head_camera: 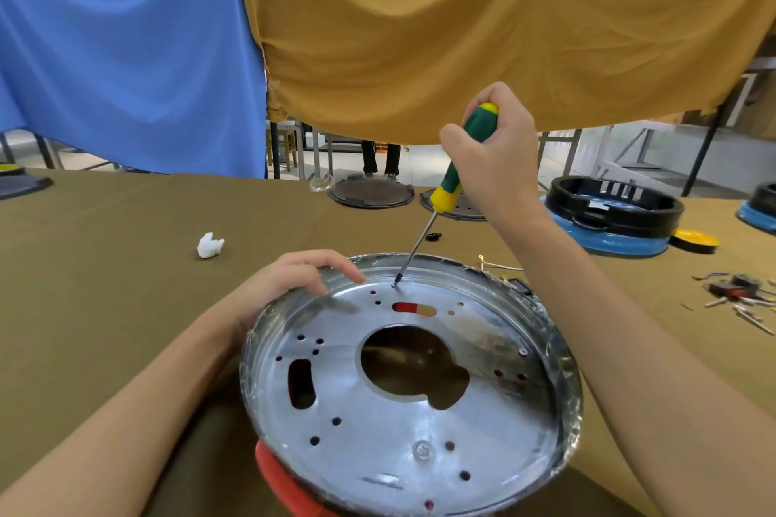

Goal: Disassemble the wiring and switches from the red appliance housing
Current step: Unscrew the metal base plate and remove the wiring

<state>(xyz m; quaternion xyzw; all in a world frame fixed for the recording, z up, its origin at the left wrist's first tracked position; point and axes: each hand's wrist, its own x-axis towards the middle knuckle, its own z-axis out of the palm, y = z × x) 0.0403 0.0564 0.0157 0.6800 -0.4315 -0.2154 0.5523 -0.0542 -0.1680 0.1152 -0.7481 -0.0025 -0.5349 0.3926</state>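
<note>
Head view: right hand (497, 147) is wrapping its grip round green-and-yellow-handled screwdriver (455, 172), tip seated at a screw on round silver metal base plate (420, 424) of red appliance housing (281, 479) lying on olive-covered table (105, 264), while left hand (289, 281) is curling over the rim, likely steadying it.

The scene is viewed from one head-worn camera, aimed forward and down, close above the metal pan (420, 382).
</note>
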